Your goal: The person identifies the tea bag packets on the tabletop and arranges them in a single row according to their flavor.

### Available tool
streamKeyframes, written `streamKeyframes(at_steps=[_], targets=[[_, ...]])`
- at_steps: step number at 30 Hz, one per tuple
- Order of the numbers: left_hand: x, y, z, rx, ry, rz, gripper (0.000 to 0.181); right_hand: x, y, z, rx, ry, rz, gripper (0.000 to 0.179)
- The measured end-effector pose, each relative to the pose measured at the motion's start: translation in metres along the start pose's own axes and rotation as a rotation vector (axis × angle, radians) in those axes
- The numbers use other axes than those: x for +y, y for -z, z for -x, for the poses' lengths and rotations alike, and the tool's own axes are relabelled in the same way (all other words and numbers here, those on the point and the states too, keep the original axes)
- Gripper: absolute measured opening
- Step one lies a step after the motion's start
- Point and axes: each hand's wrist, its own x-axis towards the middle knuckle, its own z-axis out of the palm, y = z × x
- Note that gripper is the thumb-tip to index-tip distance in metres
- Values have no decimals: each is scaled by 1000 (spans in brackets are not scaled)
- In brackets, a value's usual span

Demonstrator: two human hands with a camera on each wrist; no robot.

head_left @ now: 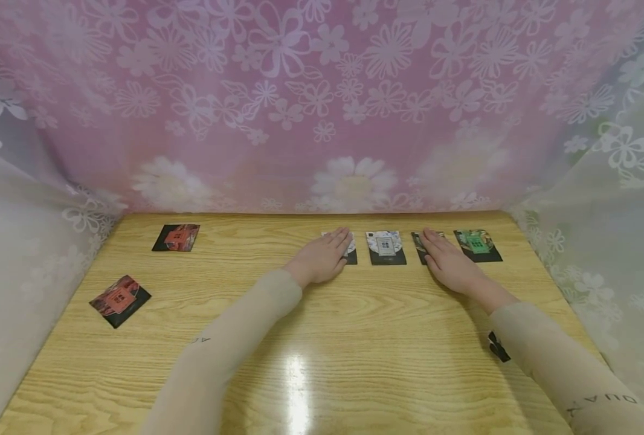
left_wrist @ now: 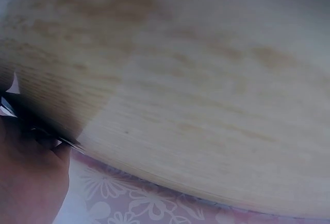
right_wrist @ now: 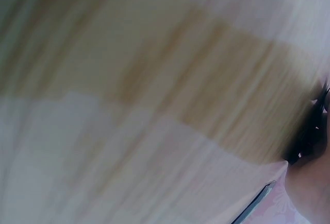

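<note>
Four flat sachets line the far right of the table in the head view. My left hand (head_left: pixel 321 258), fingers straight, rests on the leftmost one, a white-and-black sachet (head_left: pixel 351 256), covering most of it. Beside it lies a matching white-and-black sachet (head_left: pixel 385 248). With straight fingers, my right hand (head_left: pixel 452 267) lies over a dark patterned sachet (head_left: pixel 418 240); only its left side shows. To that hand's right is a green-labelled sachet (head_left: pixel 478 245). Both wrist views catch just dark sachet edges beside the left hand (left_wrist: pixel 32 177) and the right hand (right_wrist: pixel 308 187).
Two red-labelled sachets lie at the left, one near the back edge (head_left: pixel 176 238) and one closer and turned askew (head_left: pixel 119 301). A flowered pink curtain (head_left: pixel 278 121) hangs behind the wooden table (head_left: pixel 376 350). A small black object (head_left: pixel 498 348) shows beside the right sleeve.
</note>
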Motion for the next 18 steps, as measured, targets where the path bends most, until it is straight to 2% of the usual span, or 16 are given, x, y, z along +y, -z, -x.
streamKeyframes(at_steps=[18], targets=[[3, 1, 3, 2, 3, -5, 69, -1, 1, -1, -9, 7, -2, 59]])
